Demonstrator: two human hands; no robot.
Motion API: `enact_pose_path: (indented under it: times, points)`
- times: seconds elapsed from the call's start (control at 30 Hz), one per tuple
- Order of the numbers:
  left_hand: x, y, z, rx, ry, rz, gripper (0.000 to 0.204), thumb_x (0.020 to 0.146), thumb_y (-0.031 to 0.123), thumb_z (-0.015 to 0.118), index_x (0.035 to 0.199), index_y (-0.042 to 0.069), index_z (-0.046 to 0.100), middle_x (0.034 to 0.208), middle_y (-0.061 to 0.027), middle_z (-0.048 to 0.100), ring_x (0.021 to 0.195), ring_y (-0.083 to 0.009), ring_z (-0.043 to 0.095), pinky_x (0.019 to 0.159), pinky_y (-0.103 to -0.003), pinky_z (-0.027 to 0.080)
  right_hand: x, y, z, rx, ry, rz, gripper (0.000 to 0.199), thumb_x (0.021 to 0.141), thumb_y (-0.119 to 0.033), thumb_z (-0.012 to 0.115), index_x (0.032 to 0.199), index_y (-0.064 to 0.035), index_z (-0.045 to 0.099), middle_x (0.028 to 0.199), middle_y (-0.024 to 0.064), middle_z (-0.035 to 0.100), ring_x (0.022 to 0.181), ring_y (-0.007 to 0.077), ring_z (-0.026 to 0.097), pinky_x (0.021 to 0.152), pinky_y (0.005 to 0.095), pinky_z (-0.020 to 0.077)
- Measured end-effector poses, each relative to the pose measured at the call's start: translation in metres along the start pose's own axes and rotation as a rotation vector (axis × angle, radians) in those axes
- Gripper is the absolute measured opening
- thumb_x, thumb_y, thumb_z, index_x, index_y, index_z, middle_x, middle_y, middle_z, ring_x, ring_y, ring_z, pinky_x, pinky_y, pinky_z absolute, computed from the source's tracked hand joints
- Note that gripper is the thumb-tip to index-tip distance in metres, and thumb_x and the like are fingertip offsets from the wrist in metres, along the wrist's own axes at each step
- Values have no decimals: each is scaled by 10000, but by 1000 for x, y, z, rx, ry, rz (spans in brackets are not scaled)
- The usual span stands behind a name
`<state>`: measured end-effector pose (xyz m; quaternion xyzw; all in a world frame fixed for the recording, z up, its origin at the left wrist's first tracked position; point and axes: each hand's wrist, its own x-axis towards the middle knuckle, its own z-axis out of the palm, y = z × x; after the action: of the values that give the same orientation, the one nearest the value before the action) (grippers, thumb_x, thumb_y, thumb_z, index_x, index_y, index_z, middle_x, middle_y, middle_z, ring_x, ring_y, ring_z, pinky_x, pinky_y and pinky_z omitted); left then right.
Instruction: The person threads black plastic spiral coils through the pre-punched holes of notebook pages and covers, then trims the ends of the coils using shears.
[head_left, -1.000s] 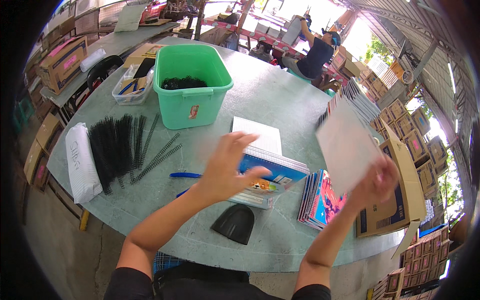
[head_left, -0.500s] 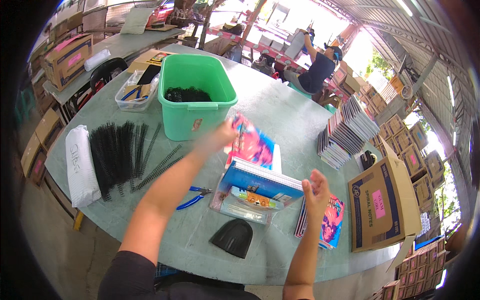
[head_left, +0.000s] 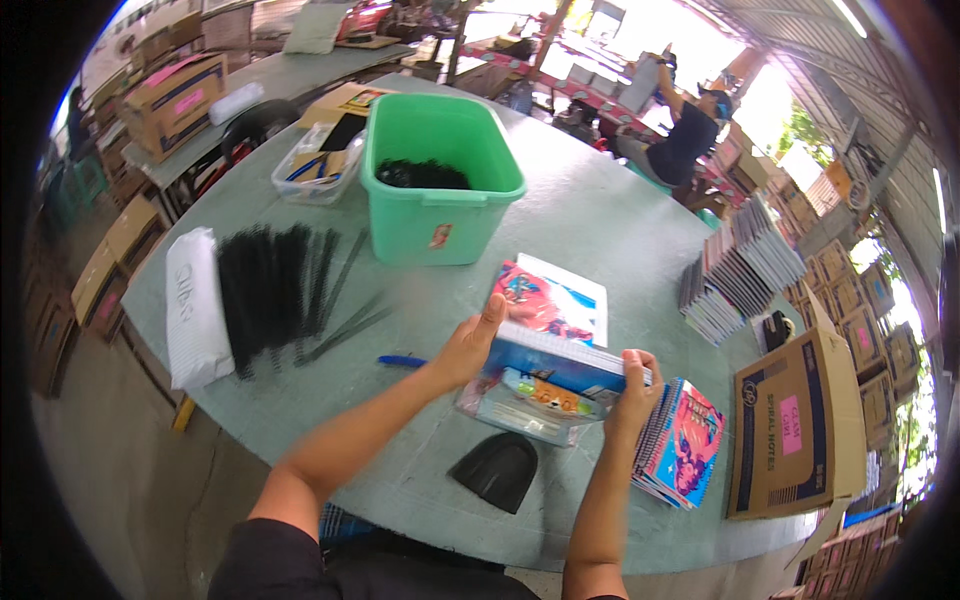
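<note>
A blue-covered stack of notebook pages point(head_left: 562, 357) stands on its long edge before me. My left hand point(head_left: 468, 347) is closed on its left end, thumb uppermost, and my right hand point(head_left: 634, 388) grips the right end. Just behind it lies a pink and blue notebook cover point(head_left: 540, 302) over white sheets. Below the stack, a clear-looking pack with a cartoon animal face point(head_left: 555, 396) rests on the table. Nearer me sits a black dome-shaped piece point(head_left: 497, 472). Blue-handled pliers point(head_left: 401, 361) are partly hidden by my left forearm.
A green tub point(head_left: 437, 225) holds black coils. Left of it are a clear box of tools point(head_left: 300, 185), loose black spiral coils point(head_left: 270, 290) and a white wrapped roll point(head_left: 197, 310). Spiral notebooks point(head_left: 688, 445), a carton point(head_left: 790, 440) and notebook stacks point(head_left: 745, 265) stand right. A person point(head_left: 685, 140) sits beyond.
My left hand has come down from the pink cover to the blue stack's left end. My right hand has closed on its right end. The view has shifted left.
</note>
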<state>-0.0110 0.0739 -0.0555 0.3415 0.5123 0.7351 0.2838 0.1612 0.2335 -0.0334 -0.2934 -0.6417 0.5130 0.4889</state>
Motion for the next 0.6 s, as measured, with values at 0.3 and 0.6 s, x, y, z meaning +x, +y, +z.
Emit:
enact_pose_path:
  times: [0.3, 0.6]
  points:
    - [-122, 6, -164, 1592, 380, -30, 256, 819, 214, 606, 955, 0, 568, 885, -151, 582, 793, -330, 597, 716, -436, 485, -10, -9, -3, -2, 30, -117, 164, 907, -111, 521, 997, -6, 609, 799, 52, 614, 738, 96, 578, 652, 197, 431]
    - [-88, 6, -177, 1794, 126, -374, 209, 797, 195, 618, 899, 14, 593, 957, -150, 521, 894, -310, 574, 682, -431, 505, -28, -66, 76, -826, -394, -769, 317, 747, -194, 697, 1046, -103, 646, 993, 89, 646, 902, 260, 607, 819, 375, 468]
